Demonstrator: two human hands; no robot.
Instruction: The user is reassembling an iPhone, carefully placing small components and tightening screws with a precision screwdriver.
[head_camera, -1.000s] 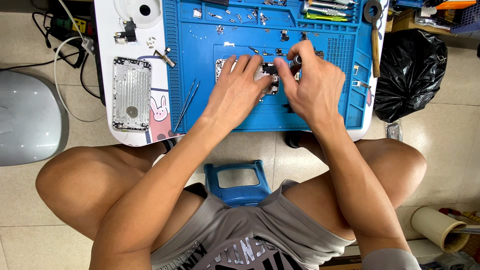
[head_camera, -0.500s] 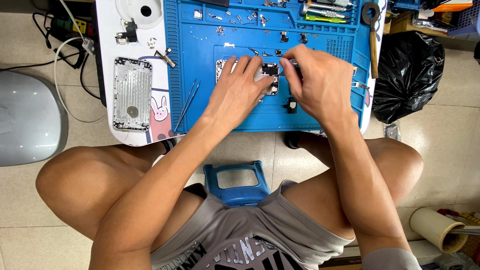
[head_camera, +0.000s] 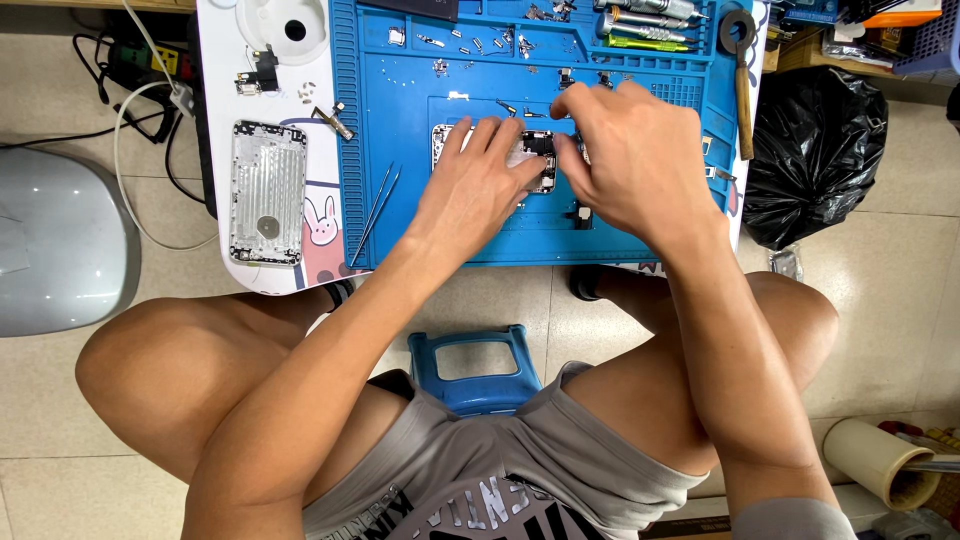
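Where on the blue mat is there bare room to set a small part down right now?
Bare patches: the blue silicone work mat between the thin metal tweezers and the left hand, and its near strip below both hands. Crowded: the top trays with loose screws, and around the opened phone under the right hand.

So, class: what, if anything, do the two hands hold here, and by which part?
The left hand presses flat on the opened phone, steadying its left half. The right hand pinches at its top edge; what it grips cannot be told.
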